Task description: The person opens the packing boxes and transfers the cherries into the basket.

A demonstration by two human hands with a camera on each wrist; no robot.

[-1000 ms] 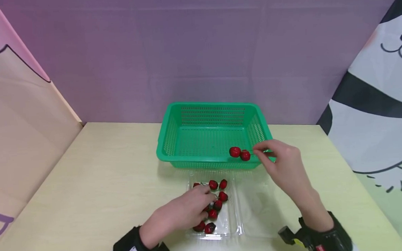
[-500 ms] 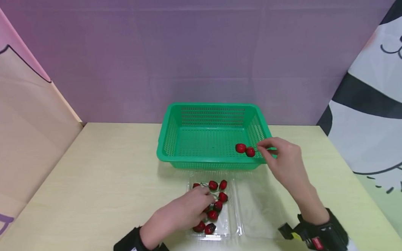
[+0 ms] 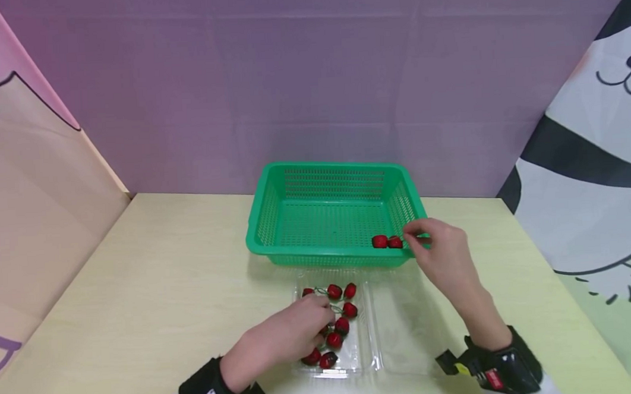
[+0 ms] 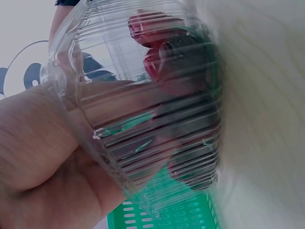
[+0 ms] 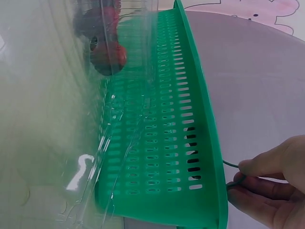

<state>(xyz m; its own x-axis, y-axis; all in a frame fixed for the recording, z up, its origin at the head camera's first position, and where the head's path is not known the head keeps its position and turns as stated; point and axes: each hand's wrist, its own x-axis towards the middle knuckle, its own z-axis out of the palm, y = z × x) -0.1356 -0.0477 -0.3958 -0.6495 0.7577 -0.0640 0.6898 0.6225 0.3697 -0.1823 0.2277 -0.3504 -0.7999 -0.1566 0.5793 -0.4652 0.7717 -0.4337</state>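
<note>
Thumb and forefinger of my right hand [image 3: 447,252] pinch the stems of two red cherries [image 3: 387,242] at the front right corner of the green basket [image 3: 318,256]. The cherries hang just inside the front rim. In the right wrist view, a green stem [image 5: 231,164] runs from the fingertips over the basket's rim. My left hand [image 3: 295,329] reaches into the clear plastic clamshell box [image 3: 360,350], among several more cherries [image 3: 342,326]. The left fingertips are partly hidden behind fruit and ribbed plastic, so I cannot tell whether they grip a cherry.
The box's clear lid [image 3: 405,329] lies opened flat to the right, below my right forearm. Behind the basket rises a purple cloth backdrop [image 3: 309,72]. The pale wooden table [image 3: 190,257] extends to both sides.
My right hand has shifted slightly right with the two cherries, which rose a little and then lowered behind the basket's front rim. The left hand has stayed nearly still.
</note>
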